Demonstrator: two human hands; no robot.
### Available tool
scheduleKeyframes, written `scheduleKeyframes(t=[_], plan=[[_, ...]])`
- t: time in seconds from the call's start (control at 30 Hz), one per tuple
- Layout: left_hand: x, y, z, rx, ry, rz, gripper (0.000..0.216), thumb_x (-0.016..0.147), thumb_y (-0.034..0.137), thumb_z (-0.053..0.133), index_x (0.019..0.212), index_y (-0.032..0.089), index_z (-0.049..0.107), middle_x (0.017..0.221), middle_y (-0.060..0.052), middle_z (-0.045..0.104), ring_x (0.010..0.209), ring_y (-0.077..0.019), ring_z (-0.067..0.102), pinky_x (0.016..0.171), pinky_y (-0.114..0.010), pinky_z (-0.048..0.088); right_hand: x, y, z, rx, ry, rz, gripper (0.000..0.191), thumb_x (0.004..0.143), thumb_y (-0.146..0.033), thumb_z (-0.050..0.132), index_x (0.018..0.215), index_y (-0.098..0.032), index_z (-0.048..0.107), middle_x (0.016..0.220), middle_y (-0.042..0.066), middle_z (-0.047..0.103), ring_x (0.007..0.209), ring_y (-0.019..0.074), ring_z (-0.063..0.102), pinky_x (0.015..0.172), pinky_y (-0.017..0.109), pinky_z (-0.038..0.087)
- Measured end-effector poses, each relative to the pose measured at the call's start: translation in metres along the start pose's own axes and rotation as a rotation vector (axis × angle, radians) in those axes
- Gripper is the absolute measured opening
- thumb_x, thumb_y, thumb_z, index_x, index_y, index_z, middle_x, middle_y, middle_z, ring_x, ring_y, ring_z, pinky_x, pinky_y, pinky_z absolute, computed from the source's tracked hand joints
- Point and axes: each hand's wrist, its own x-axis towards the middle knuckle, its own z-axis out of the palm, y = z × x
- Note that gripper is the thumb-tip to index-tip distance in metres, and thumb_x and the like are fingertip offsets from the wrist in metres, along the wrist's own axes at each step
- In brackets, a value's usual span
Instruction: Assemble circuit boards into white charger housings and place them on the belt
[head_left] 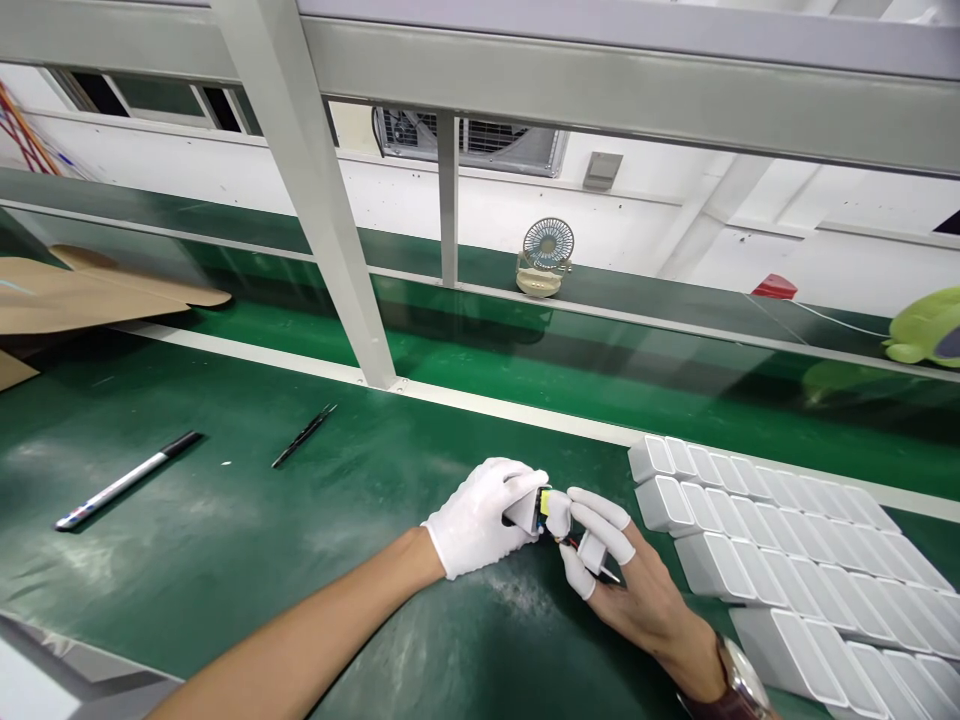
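My left hand [484,520], in a white glove, is closed around a small white plastic housing [525,512]. A yellow component [545,502] and dark parts show at the housing's open end. My right hand [630,575] wears white finger covers, and its fingertips pinch a small white piece [558,514] against that end. Thin wires hang just below, partly hidden by the fingers. Within the curl of my right hand sits another white block [592,552], with a thin pale pin [610,575] sticking out beside it.
Rows of white rectangular cases [712,565] stand at the right on the green table [247,560]. Black tweezers [304,437] and a white marker pen [127,483] lie at the left. Cardboard [97,295] sits far left. A grey post [330,230] rises at the back; a small fan [546,258] stands behind.
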Motion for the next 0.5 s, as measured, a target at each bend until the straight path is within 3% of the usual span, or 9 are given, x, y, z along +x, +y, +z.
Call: scheduleKeyframes(t=[0.5], plan=[[-0.0020, -0.0021, 0.0009, -0.024, -0.023, -0.017, 0.067, 0.076, 0.015, 0.076, 0.135, 0.031, 0.049, 0.127, -0.006, 0.061, 0.119, -0.0268, 0.056, 0.099, -0.044, 0.052, 0.0023, -0.0008, 0.0017, 0.002, 0.012, 0.008, 0.066, 0.084, -0.003, 0.065, 0.145, -0.016, 0.043, 0.137, 0.020, 0.056, 0.120, 0.0284, 0.062, 0.089, 0.041, 0.061]])
